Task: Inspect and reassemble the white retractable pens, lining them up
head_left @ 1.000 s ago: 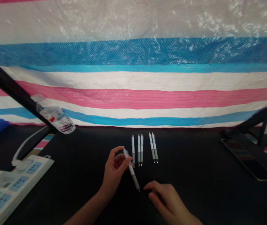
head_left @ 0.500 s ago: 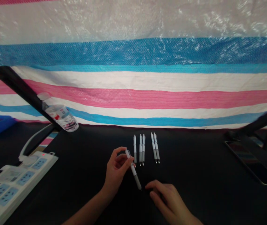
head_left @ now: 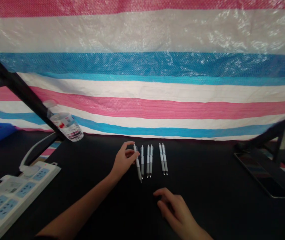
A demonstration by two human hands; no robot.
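Observation:
My left hand [head_left: 125, 159] is closed round the upper part of a white pen [head_left: 138, 168] with a grey grip, its tip angled down toward me. Just right of it lies a single pen [head_left: 142, 160] of the same look. Beyond that one is a pair of pens [head_left: 149, 163] side by side, then after a gap a second pair [head_left: 164, 160]. All of them point their grey ends my way. Nearer to me, my right hand [head_left: 179, 210] rests low over the black table with nothing in it, fingers loosely bent and thumb apart from the index finger.
A white power strip [head_left: 24, 196] with a plugged-in cable lies at the left. Behind it, a water bottle [head_left: 68, 126] leans by a black frame bar [head_left: 24, 96]. A dark phone [head_left: 262, 176] lies at the right. Striped plastic sheeting [head_left: 142, 108] hangs at the back.
My left hand has carried the pen away from me and a little left, bringing it beside the row and more in line with it. My right hand has stayed nearly in place.

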